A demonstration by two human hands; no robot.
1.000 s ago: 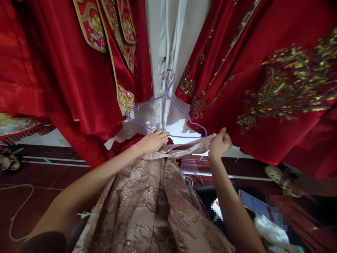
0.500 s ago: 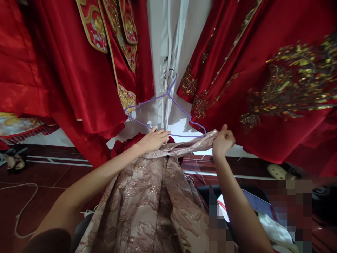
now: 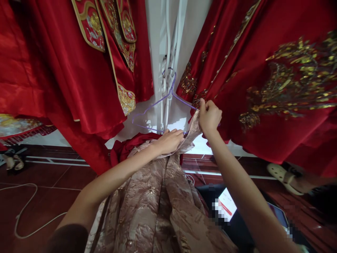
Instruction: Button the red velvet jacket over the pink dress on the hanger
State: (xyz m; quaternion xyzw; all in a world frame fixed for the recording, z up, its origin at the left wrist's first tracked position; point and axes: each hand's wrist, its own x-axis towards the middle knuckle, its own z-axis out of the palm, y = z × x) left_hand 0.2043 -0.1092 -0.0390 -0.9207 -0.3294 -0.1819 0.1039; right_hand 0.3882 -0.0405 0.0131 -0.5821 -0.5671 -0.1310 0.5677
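A pinkish-gold brocade skirt (image 3: 147, 189) with pleats hangs down in front of me, its waistband bunched near the top. My left hand (image 3: 172, 140) is closed over that waistband, by the lower bar of a purple wire hanger (image 3: 156, 102). My right hand (image 3: 210, 117) pinches the raised end of the band at the hanger's right arm, and hides that corner of the hanger. The hanger's hook is up on a white metal rack (image 3: 177, 35). Dark red cloth (image 3: 123, 149) shows behind the skirt on the left.
Red embroidered garments hang on both sides, one left (image 3: 100, 80) and one right (image 3: 263, 70) with gold sequins. Below right are a lit phone screen (image 3: 226, 203) and a person's foot in a cream clog (image 3: 280, 177). A white cable (image 3: 18, 218) lies on the tiled floor.
My right hand has moved up and left with the waistband end, to the hanger's right arm. My left hand has slid right along the band. The hanger has tilted, its right side pulled in.
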